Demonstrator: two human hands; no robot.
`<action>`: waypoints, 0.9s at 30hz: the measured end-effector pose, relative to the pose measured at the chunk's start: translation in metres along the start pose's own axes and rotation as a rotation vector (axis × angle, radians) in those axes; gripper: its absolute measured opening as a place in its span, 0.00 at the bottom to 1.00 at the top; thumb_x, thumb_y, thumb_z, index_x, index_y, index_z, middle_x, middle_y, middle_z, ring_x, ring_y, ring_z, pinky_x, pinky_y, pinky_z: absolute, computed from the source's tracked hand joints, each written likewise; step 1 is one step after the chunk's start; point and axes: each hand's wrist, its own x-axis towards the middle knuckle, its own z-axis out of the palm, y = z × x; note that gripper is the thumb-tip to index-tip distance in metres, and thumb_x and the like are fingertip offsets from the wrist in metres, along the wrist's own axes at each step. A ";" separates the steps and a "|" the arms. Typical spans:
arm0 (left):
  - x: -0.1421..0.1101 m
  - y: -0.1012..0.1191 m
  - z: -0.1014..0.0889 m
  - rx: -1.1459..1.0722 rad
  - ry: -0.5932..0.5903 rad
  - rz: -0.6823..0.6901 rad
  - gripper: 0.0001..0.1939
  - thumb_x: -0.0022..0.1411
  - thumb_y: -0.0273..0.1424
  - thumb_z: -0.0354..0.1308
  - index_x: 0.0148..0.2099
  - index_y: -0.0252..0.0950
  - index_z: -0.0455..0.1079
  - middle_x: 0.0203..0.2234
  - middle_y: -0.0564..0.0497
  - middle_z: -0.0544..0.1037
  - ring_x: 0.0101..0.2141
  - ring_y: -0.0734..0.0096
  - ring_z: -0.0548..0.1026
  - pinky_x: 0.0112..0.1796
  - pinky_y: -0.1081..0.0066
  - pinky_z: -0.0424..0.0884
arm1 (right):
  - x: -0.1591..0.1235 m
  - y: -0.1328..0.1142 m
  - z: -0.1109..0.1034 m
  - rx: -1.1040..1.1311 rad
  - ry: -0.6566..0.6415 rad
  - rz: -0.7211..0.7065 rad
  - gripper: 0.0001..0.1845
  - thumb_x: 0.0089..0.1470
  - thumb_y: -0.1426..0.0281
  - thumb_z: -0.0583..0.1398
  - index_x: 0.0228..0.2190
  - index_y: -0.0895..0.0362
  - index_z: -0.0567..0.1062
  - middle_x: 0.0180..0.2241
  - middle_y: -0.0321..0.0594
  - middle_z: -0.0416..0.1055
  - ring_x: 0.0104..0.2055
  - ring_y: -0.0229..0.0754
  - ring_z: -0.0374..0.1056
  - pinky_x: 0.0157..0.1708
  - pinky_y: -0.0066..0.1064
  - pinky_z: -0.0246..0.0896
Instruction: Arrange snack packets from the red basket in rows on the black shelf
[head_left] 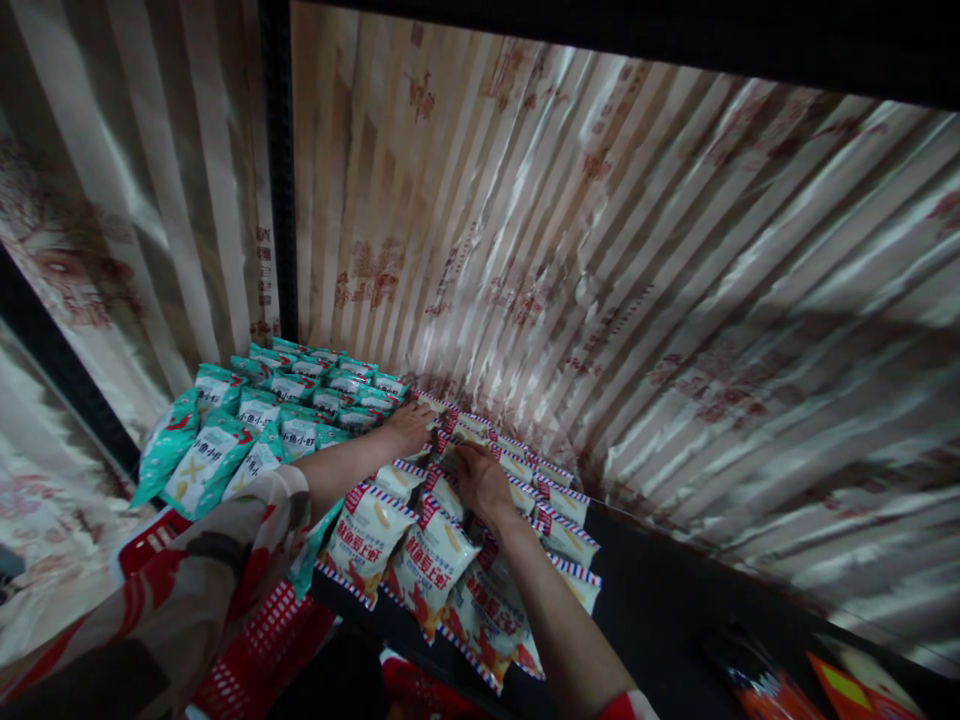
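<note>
Rows of white snack bags (369, 533) with striped red-and-blue edges stand on a black shelf. My left hand (409, 428) reaches to the back left of these rows, its fingers bent and closed on the edge of a white bag. Beside it, my right hand (481, 482) grips another white bag among the middle rows with thumb and fingers pressed together. Parts of both bags are hidden by my fingers. To the left stand several rows of teal snack bags (212, 462), close to my left forearm.
A red plastic basket (259, 640) sits below the shelf's front edge. Orange and dark packets (765, 680) lie at the lower right on the black shelf (652, 590). Crinkled, striped sheeting (510, 230) hangs behind, with a dark upright post (279, 180) at the left.
</note>
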 end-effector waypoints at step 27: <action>0.053 -0.027 0.017 -0.276 -0.064 -0.111 0.18 0.55 0.21 0.50 0.47 0.41 0.70 0.49 0.48 0.72 0.55 0.59 0.60 0.53 0.58 0.58 | 0.001 0.013 0.005 0.067 0.045 -0.073 0.17 0.57 0.74 0.48 0.39 0.59 0.75 0.43 0.46 0.72 0.45 0.41 0.68 0.47 0.30 0.60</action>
